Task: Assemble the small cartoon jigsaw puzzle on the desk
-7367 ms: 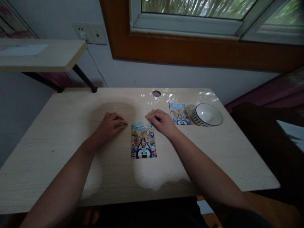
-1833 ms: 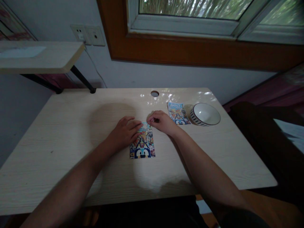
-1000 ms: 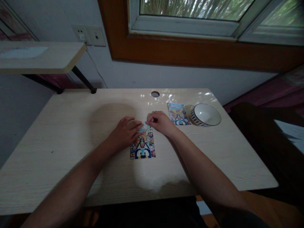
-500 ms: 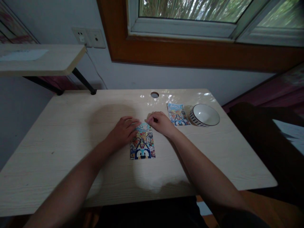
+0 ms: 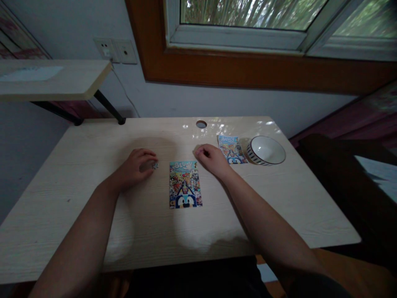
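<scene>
A colourful picture sheet (image 5: 186,186), with a blue cartoon dog face and the word "Bluey", lies flat on the desk (image 5: 149,231) in front of me. To its left, my left hand (image 5: 135,167) pinches a small patterned piece (image 5: 155,165) between thumb and fingertips, just over the wood. My right hand (image 5: 213,158) rests on the desk beyond the sheet's upper right corner. Its fingers are curled together, and whatever they hold is hidden.
A smaller sheet (image 5: 231,149) with the same picture lies behind my right hand. Beside it stands a white bowl (image 5: 267,150) with a striped outside. A raised shelf (image 5: 77,78) on black legs is at the back left, and a round cable hole (image 5: 201,124) sits near the back edge.
My left hand has moved left off the sheet and now shows a small piece at its fingertips. The sheet is fully uncovered. My right hand has shifted slightly away from the corner.
</scene>
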A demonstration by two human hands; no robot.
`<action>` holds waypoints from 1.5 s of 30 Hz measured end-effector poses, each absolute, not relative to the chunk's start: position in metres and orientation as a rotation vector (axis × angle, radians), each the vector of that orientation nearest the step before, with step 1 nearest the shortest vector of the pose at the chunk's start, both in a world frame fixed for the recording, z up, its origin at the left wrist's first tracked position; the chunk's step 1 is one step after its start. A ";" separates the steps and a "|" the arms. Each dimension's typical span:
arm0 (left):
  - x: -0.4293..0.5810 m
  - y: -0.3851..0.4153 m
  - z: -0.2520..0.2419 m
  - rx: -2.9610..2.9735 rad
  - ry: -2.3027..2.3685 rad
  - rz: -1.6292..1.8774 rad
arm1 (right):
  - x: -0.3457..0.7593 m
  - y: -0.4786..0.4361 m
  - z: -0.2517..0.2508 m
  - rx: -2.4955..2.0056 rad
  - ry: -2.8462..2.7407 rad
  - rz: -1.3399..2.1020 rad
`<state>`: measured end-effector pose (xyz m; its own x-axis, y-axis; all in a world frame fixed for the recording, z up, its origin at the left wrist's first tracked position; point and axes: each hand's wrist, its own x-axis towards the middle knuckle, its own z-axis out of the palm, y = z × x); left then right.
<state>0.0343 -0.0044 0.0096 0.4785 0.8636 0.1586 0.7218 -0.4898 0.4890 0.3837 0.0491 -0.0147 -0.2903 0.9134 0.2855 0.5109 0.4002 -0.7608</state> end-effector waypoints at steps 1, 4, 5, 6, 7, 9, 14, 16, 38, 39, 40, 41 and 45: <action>0.033 -0.003 0.008 2.369 1.337 0.555 | 0.383 0.049 -0.014 -1.222 -1.941 0.716; 0.032 0.000 0.002 2.360 1.338 0.578 | 0.382 0.048 -0.013 -1.226 -1.953 0.707; 0.031 0.001 0.001 2.363 1.333 0.589 | 0.382 0.048 -0.013 -1.227 -1.964 0.697; 0.031 0.002 0.001 2.367 1.330 0.600 | 0.381 0.048 -0.013 -1.229 -1.975 0.686; 0.031 0.003 0.001 2.373 1.325 0.607 | 0.381 0.048 -0.013 -1.231 -1.984 0.679; 0.031 0.004 0.001 2.385 1.309 0.604 | 0.381 0.047 -0.012 -1.235 -1.995 0.674; 0.033 0.006 0.001 2.400 1.258 0.603 | 0.380 0.047 -0.012 -1.229 -2.009 0.667; 0.033 0.007 0.000 2.408 1.249 0.605 | 0.380 0.048 -0.012 -1.217 -2.017 0.654; 0.040 0.004 0.007 2.326 1.193 0.615 | 0.380 0.047 -0.010 -1.207 -2.047 0.643; 0.040 0.004 0.007 2.320 1.202 0.625 | 0.381 0.047 -0.010 -1.208 -2.045 0.651; 0.040 0.003 0.007 2.313 1.216 0.631 | 0.381 0.047 -0.011 -1.208 -2.043 0.656; 0.041 0.003 0.007 2.305 1.232 0.635 | 0.381 0.047 -0.011 -1.205 -2.041 0.659; 0.043 -0.001 0.010 2.230 1.296 0.628 | 0.380 0.046 -0.010 -1.193 -2.035 0.654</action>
